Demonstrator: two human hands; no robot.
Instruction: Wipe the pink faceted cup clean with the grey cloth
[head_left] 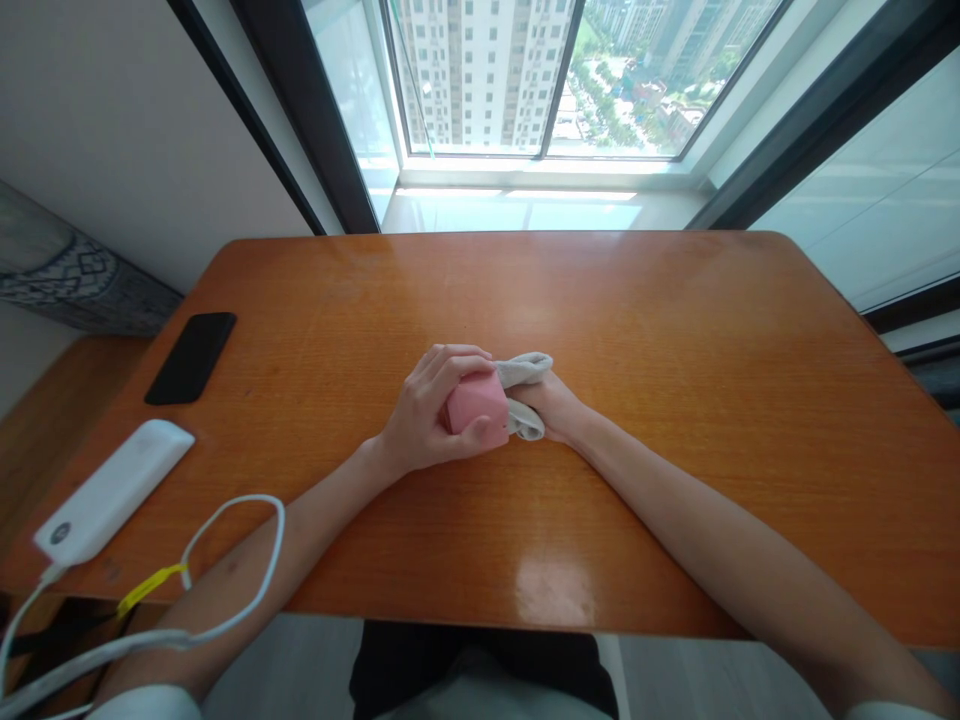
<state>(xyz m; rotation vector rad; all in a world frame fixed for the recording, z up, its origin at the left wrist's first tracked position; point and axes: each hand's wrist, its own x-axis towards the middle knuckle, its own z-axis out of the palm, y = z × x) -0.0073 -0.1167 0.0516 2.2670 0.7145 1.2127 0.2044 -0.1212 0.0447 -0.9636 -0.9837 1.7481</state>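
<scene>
My left hand (pixel 436 410) is wrapped round a small pink block-shaped object (pixel 478 408) with flat faces, thumb along its near side and fingers over its far side. Against the right side of that object is a pale grey cloth (pixel 525 372), bunched into folds. My right hand (pixel 550 402) holds the cloth, its fingers mostly hidden by the folds and the pink object. Both hands meet over the middle of the wooden table.
On the brown wooden table (pixel 675 330), a black phone (pixel 191 358) and a white power bank (pixel 114 490) lie at the left. A white cable (pixel 255 590) with a yellow tag (pixel 150 588) loops over my left forearm. Behind the table is a window (pixel 540 80).
</scene>
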